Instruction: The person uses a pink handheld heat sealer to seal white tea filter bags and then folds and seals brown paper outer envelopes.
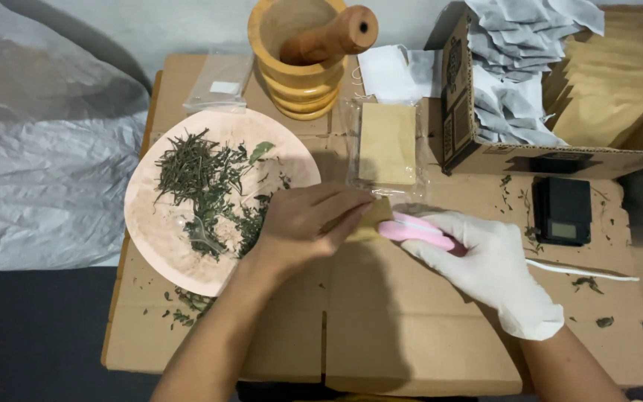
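The bare left hand (303, 223) presses down on a small tan pouch (370, 219) lying on the cardboard surface (411, 335) just beside the pink plate (158, 231) of dried herbs (202, 179). The gloved right hand (485, 260) is wrapped around a pink handheld tool (414, 231), seemingly a small sealer, whose tip meets the pouch's edge. A black pocket scale (562, 211) sits nearby.
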